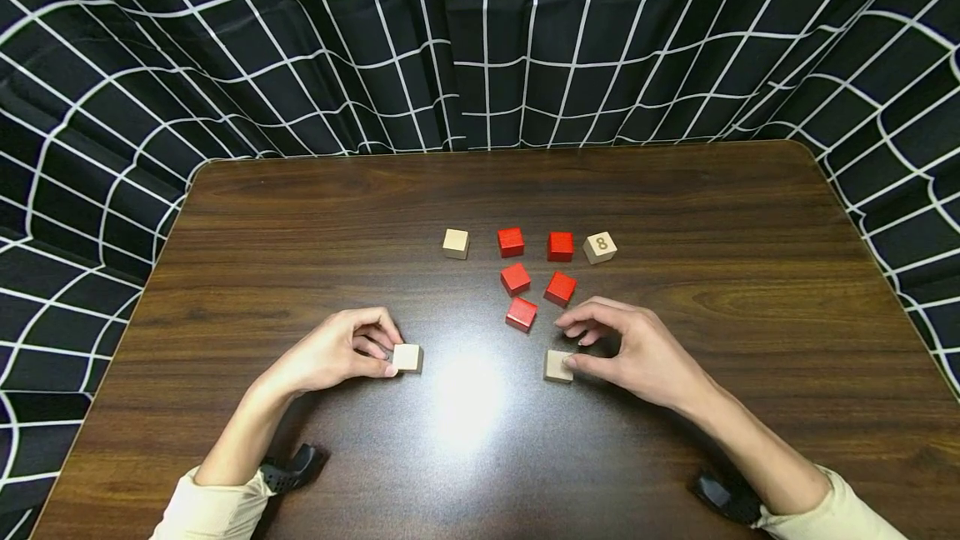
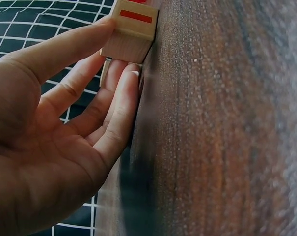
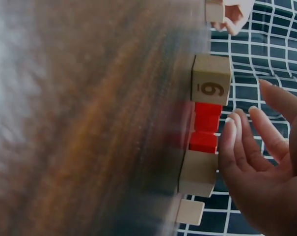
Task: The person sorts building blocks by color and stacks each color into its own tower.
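My left hand (image 1: pixel 337 352) pinches a pale wooden cube (image 1: pixel 407 358) between thumb and fingertips, low at the tabletop. In the left wrist view, a red bar marks one face of this cube (image 2: pixel 131 29). My right hand (image 1: pixel 637 348) is over another wooden cube (image 1: pixel 555 367), its thumb overlapping that cube in the head view. From the right wrist, the hand (image 3: pixel 271 162) appears apart from the cubes, fingers loosely bent and holding nothing. A wooden cube there (image 3: pixel 209 81) shows a brown, underlined 6 or 9.
Several red blocks (image 1: pixel 515 279) lie loosely grouped beyond the hands. A plain wooden cube (image 1: pixel 455 244) stands to their left, and one marked 8 (image 1: pixel 600 248) to their right. Black curtains with white grid lines (image 1: pixel 570 48) surround the dark wooden table (image 1: pixel 337 215).
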{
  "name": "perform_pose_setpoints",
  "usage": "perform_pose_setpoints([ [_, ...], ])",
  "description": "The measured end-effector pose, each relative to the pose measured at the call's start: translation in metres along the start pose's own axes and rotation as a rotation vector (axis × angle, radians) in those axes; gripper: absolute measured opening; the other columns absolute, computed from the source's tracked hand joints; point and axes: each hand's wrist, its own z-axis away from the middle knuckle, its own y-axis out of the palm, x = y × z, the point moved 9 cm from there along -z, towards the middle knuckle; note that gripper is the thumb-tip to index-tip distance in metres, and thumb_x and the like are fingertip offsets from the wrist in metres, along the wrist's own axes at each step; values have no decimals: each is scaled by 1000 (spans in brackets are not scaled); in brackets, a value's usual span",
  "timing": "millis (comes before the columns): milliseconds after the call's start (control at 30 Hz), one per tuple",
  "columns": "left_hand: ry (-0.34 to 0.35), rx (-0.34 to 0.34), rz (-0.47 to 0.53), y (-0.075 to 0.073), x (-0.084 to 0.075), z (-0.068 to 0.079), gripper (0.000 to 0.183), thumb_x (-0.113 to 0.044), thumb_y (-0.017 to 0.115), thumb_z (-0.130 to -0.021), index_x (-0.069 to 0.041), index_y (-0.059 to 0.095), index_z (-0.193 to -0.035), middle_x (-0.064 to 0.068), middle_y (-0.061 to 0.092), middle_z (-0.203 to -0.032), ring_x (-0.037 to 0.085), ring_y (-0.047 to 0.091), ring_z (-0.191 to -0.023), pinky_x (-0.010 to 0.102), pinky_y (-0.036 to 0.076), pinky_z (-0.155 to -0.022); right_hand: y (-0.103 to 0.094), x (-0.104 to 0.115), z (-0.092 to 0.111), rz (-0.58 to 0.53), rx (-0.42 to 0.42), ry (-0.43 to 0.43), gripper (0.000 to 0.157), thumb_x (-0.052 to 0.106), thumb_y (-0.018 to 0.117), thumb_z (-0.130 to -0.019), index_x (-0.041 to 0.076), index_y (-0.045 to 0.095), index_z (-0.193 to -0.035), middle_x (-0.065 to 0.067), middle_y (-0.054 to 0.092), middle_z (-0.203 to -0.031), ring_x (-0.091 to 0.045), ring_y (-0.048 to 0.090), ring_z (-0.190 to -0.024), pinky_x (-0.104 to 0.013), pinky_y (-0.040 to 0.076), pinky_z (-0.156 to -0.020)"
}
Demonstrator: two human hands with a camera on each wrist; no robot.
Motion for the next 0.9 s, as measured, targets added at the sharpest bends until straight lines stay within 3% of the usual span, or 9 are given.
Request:
perform_pose_setpoints([
  [667,-30,0,20,0,2,0,28,-3,84,-77,-6,65,-98,12,66,-100,23,67,-87,28,57,-77,16,-17,9,-6,102,143,41,-2,86,-72,12,71,-107,5,71,-101,-13,68,-82,-29,58,-74],
  [900,-33,-1,17,0,2,0,28,-4,84,-76,-6,66,-97,12,66,-100,23,67,-87,27,57,-77,19,-19,10,29,131,151,41,2,86,-71,15,71,-106,8,70,-100,-9,67,-84,-29,58,-75],
])
